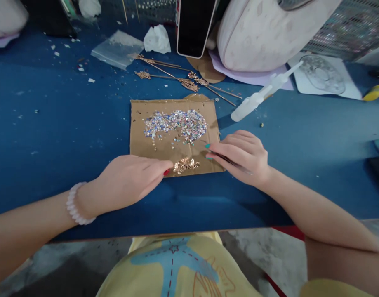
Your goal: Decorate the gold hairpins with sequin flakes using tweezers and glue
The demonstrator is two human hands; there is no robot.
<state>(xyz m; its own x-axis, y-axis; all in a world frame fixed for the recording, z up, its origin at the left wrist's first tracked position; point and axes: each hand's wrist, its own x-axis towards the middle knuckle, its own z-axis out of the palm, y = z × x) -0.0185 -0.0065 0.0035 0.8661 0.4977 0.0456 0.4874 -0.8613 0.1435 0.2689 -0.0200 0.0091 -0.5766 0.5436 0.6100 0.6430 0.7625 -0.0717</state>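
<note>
Left hand [130, 177] in the head view pinches the left end of a gold ornament [186, 165], which lies near the front edge of a cardboard piece [138, 144]. The ornament's long axis runs left to right, roughly along that edge, its right end pointing toward the right hand [243, 156]. That hand is closed around slim metal tweezers [228, 159], whose tips are hard to make out.

Both forearms slant inward from the lower corners; the left hand is laid low with its back upward, the right has its fingers curled and angled left. The ornament is shiny metal, shaped into small leaf-like forms. Behind it, tiny glittering chips [177, 123], mostly silvery, blue and pink, spread in a loose band over the creased, matte brown cardboard. Underneath is a smooth blue table [53, 152].
</note>
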